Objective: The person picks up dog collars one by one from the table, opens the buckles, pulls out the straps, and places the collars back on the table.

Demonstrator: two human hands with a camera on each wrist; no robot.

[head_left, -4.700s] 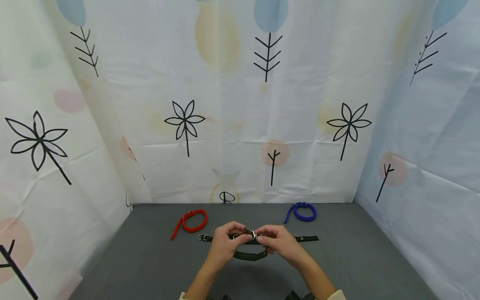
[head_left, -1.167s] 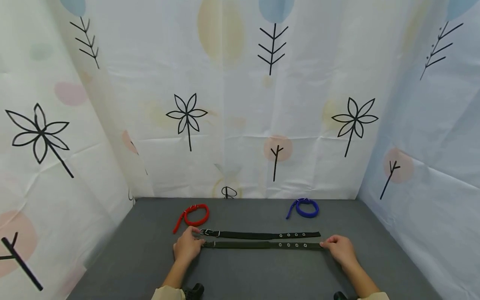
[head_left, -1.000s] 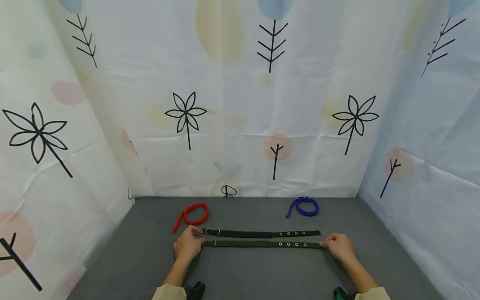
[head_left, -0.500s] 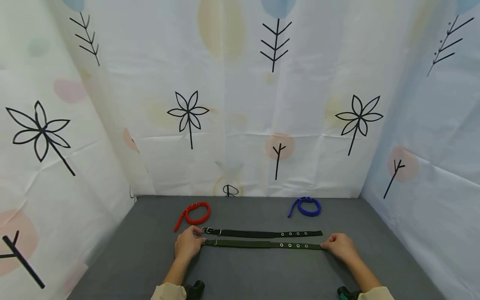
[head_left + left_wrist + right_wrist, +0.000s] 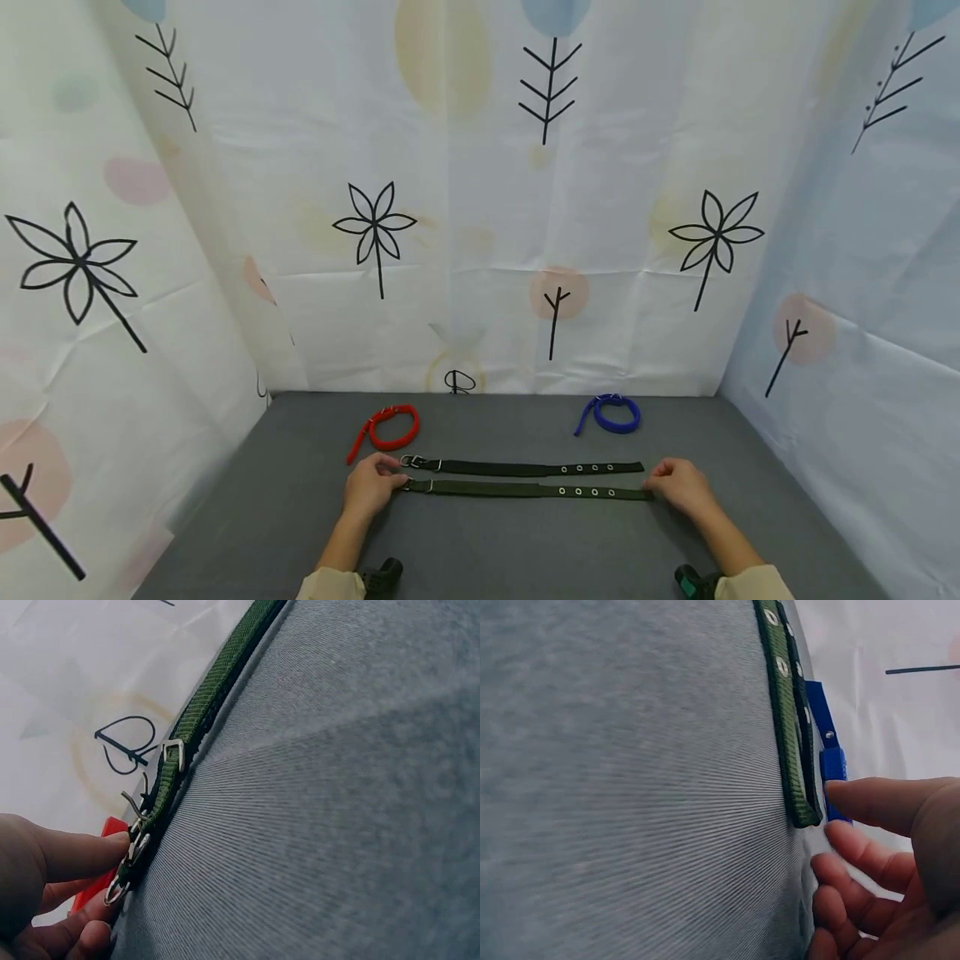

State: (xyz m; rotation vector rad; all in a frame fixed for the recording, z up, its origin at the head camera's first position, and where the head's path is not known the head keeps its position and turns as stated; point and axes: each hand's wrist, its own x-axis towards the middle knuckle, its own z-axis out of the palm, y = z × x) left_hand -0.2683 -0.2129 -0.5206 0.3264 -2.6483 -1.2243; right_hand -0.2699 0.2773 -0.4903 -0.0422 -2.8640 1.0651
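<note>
A green webbing collar [image 5: 495,489] with metal eyelets and a buckle lies stretched out straight on the grey table. My left hand [image 5: 369,485] is at its buckle end; in the left wrist view the thumb tip is right at the buckle [image 5: 136,844], fingers behind the ring, not curled round it. At the eyelet end, my right hand [image 5: 681,486] has thumb and fingers apart beside the strap tip [image 5: 804,817], holding nothing. Just behind and parallel lies a black collar [image 5: 495,468], its buckle also on the left.
Coiled collars lie farther back: a red one [image 5: 393,429] on the left and a blue one [image 5: 617,415] on the right. A printed white curtain [image 5: 480,250] closes off the back and both sides of the grey table [image 5: 525,558].
Earlier both hands worked at the green collar's buckle in mid-air; then it lay straight, held at both ends. Since half a second ago, the right fingers have let go and the left hand has shifted slightly left.
</note>
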